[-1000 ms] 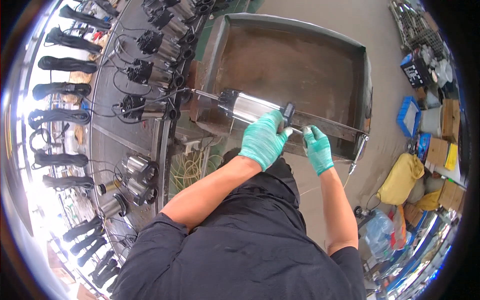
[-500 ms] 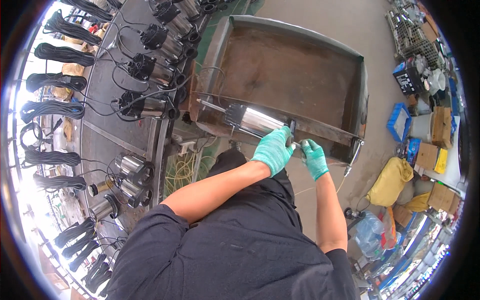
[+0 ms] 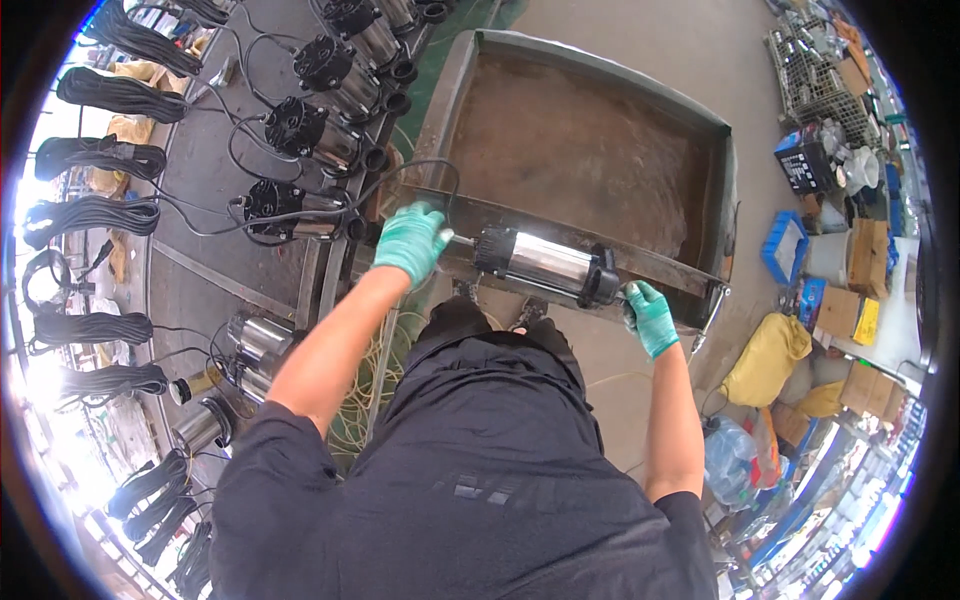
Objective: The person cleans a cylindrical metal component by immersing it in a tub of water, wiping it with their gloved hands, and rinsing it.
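A submersible pump (image 3: 545, 263) with a shiny steel body and black ends lies crosswise over the near edge of a shallow metal tank (image 3: 590, 228). At its left end a thin metal rod (image 3: 461, 239) sticks out. My left hand (image 3: 410, 242), in a green knitted glove, is closed around the rod's outer part, which it hides. My right hand (image 3: 650, 318), gloved the same way, is closed against the pump's black right end. What its fingertips pinch is hidden. A black cable (image 3: 425, 162) loops over the tank's left side.
Several similar pumps (image 3: 305, 135) line the workbench (image 3: 215, 255) at left, with coiled black cables (image 3: 95, 215) beyond. Yellowish hose (image 3: 365, 370) lies below the bench edge. To the right are a blue crate (image 3: 785, 247), a yellow sack (image 3: 768, 360) and cardboard boxes (image 3: 840, 305).
My left hand has gone from the pump's right end to the rod at its left. The pump has shifted a little right, and my right hand has moved slightly right and down.
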`<state>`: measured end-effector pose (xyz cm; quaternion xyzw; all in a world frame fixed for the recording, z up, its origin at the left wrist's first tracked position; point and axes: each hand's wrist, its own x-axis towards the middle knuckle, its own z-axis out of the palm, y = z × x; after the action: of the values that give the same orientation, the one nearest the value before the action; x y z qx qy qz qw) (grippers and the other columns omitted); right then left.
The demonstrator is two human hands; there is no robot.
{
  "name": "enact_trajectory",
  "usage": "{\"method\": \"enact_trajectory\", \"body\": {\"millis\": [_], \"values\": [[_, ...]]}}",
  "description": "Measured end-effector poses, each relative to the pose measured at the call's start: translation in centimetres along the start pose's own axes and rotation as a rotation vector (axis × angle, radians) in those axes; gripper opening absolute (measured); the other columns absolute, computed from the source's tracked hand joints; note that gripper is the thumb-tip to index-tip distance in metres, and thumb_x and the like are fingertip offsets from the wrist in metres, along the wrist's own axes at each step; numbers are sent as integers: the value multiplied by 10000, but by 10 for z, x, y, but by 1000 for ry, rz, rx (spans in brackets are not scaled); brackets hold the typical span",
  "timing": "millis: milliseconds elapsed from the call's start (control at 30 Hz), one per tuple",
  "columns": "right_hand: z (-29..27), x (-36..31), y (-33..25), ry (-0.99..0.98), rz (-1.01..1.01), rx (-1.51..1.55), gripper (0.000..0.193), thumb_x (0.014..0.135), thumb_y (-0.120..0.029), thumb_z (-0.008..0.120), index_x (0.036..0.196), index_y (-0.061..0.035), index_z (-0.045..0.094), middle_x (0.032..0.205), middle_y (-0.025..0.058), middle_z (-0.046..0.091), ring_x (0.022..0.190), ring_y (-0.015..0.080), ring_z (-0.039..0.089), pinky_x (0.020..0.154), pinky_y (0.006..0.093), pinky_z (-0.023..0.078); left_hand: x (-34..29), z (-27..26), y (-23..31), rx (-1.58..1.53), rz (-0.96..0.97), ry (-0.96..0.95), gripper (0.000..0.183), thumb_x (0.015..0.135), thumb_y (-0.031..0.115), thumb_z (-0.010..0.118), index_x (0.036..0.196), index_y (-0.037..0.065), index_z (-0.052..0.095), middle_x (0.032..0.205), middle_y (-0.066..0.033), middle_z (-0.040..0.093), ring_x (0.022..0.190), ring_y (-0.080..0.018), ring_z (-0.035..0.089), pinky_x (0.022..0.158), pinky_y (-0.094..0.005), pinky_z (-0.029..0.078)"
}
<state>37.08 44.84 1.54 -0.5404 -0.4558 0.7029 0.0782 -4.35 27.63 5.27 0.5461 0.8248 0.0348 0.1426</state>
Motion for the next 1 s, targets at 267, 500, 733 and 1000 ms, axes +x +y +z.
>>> {"method": "enact_trajectory", "body": {"millis": [267,500,733,1000], "values": [[-6,3,8,-25,-129,49,149,992,-199,673,1080,-79,688,747,-15,619,581,81,547,506,248,434,8,19,-37,-785,-363,-426,364,1013,330,593,1156,14,704,796,-83,696,734,-231,667,674,-382,534],[-4,1,4,90,-66,102,278,1023,-289,615,1115,-46,715,785,-5,669,613,80,581,563,251,511,-2,19,-49,-495,148,-185,440,901,329,750,1214,31,668,1038,-98,682,954,-253,663,833,-361,560],[-7,-9,-39,-29,18,15,242,998,-155,633,1207,-37,666,895,9,674,638,93,599,593,253,520,5,11,-73,-258,561,-66,429,890,272,751,1241,43,661,1080,-105,695,1001,-277,675,890,-395,547],[-29,-8,-60,-223,198,-263,414,970,-171,697,1324,11,581,1007,32,651,781,116,636,733,290,584,8,22,-61,-1056,-498,-624,386,990,359,661,1201,36,678,815,-24,660,699,-157,637,659,-334,566]]}}
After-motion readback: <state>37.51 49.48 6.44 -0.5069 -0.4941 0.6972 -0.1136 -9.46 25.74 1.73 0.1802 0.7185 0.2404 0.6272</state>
